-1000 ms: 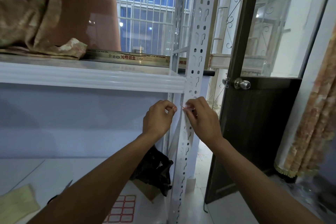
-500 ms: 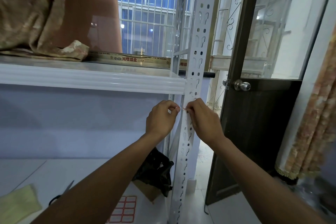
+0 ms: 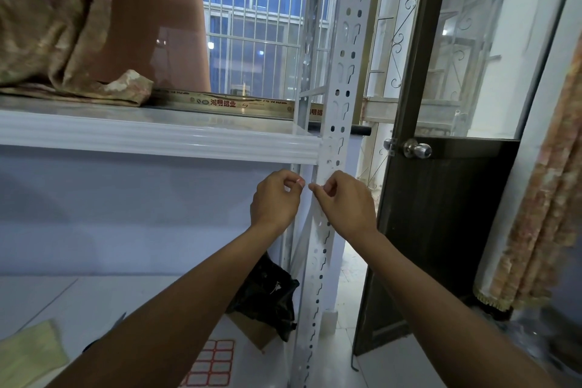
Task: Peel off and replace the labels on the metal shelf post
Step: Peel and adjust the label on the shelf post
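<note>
While a sheet of red-bordered white labels [image 3: 210,364] lies near left on the lower shelf, the left hand [image 3: 274,198] pinches its fingertips together just left of the perforated white metal shelf post [image 3: 338,98]; the right hand [image 3: 343,203] pinches something small, indistinct, at the post's left edge.

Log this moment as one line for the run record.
stage: working label at post | left hand: pinched beside metal shelf post | right hand: pinched at post edge, below shelf | label: too small to confirm | label sheet: lower shelf

White post [image 3: 338,79] (slotted), red-bordered labels [image 3: 211,364].
</note>
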